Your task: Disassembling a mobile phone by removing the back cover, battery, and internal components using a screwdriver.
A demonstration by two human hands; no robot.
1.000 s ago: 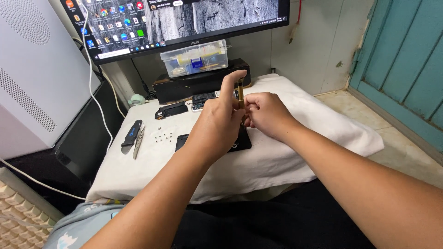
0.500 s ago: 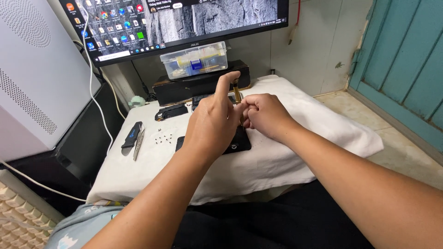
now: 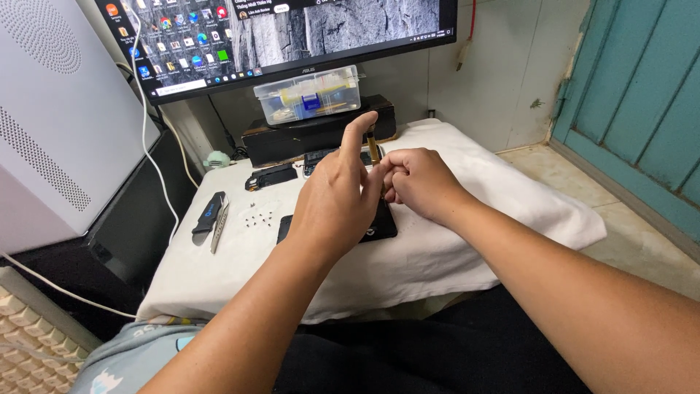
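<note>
My left hand point(image 3: 337, 203) and my right hand point(image 3: 417, 182) meet above a white-clothed table point(image 3: 481, 182). Between them a small brass-coloured part point(image 3: 373, 149) stands upright, pinched from both sides. The fingertips that grip it are mostly hidden behind my left hand. My left index finger points straight up beside the part. My right hand is curled into a loose fist against it. Under the hands lies a flat black device point(image 3: 379, 226), largely covered.
Several tiny screws point(image 3: 259, 217) lie on the cloth, left of the device. Further left are a black folding tool point(image 3: 207, 214) and metal tweezers point(image 3: 218, 229). A clear plastic box point(image 3: 310, 93) sits on a black box point(image 3: 321, 133) under a monitor point(image 3: 292, 33). A white computer case point(image 3: 58, 117) stands left, a teal door point(image 3: 642, 95) right.
My left index finger has straightened and lifted. Both hands stay at the same spot with the brass-coloured part between them.
</note>
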